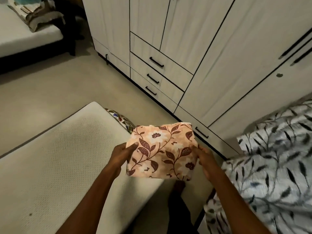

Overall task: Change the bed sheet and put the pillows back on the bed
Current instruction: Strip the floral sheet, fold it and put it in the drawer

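The folded bed sheet (162, 151), peach with dark red leaves and pale flowers, is being held up in front of the person. It is hanging in the air over the strip of floor (50, 92) between the bare mattress (50, 166) and a leaf-print cover (278, 157). Both hands are holding it. The left hand (121, 156) is gripping the left edge, with the thumb lying on the top face and the fingers going underneath. The right hand (206, 159) is gripping the right edge, its fingers curling round the fold.

The mattress is lying to the left, cream and uncovered. A patterned cushion (125, 120) is peeking out just beyond its far corner. The grey-and-white cover is bunching up on the right. Ahead, a pale wardrobe (219, 48) with black-handled drawers (160, 65) is standing shut. At the far left, a second bed (25, 38) is carrying a stack of folded linens (33, 16).
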Motion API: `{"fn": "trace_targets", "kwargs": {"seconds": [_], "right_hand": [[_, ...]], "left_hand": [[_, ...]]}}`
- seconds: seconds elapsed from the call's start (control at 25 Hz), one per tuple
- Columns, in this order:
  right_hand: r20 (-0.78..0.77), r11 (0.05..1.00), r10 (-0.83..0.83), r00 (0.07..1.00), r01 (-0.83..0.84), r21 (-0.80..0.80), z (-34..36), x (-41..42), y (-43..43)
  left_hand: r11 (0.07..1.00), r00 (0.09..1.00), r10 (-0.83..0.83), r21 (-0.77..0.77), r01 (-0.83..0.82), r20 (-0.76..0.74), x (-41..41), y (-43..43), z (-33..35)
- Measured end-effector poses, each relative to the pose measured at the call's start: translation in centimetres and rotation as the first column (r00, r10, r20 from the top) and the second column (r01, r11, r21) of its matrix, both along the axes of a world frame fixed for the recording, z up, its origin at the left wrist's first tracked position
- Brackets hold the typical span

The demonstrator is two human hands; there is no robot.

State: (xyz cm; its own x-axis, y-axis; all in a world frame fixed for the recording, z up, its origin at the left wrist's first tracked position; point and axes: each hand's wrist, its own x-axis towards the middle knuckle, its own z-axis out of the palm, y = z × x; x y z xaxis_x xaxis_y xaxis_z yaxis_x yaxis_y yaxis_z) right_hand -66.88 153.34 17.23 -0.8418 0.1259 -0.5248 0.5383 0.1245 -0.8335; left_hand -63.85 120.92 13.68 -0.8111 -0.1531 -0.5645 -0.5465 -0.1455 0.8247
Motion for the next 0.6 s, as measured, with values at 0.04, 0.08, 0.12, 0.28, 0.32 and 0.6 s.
{"fn": "trace_targets", "kwargs": {"seconds": [0.04, 0.08, 0.12, 0.28, 0.32, 0.6], "right_hand": [[0.026, 1.000, 0.027, 0.999, -0.027, -0.008, -0.7, -2.8, 1.2], [0.052, 0.999, 0.039, 0.998, -0.038, -0.012, -1.3, -5.5, 2.3], [0.072, 0.998, 0.061, 0.995, -0.060, -0.023, -1.9, -8.2, 3.4], [0.186, 0.986, 0.152, 0.971, -0.138, -0.089, -4.2, -19.0, 8.6], [0.209, 0.985, 0.160, 0.965, -0.142, -0.096, -4.5, -21.1, 10.0], [0.165, 0.983, 0.110, 0.980, -0.083, -0.163, -2.8, -32.4, 17.3]], "left_hand": [[0.999, 0.999, 0.036, -0.024, -0.036, 0.014, -1.9, 1.0, -0.5], [0.996, 0.997, 0.074, -0.046, -0.073, 0.022, -3.6, 2.1, -1.0], [0.993, 0.994, 0.105, -0.064, -0.103, 0.028, -5.3, 3.2, -1.4], [0.969, 0.975, 0.210, -0.144, -0.199, 0.066, -12.6, 8.9, -3.1], [0.967, 0.971, 0.228, -0.136, -0.217, 0.070, -14.0, 10.4, -3.2], [0.938, 0.930, 0.334, 0.038, -0.343, 0.151, -25.4, 19.7, -1.6]]}}
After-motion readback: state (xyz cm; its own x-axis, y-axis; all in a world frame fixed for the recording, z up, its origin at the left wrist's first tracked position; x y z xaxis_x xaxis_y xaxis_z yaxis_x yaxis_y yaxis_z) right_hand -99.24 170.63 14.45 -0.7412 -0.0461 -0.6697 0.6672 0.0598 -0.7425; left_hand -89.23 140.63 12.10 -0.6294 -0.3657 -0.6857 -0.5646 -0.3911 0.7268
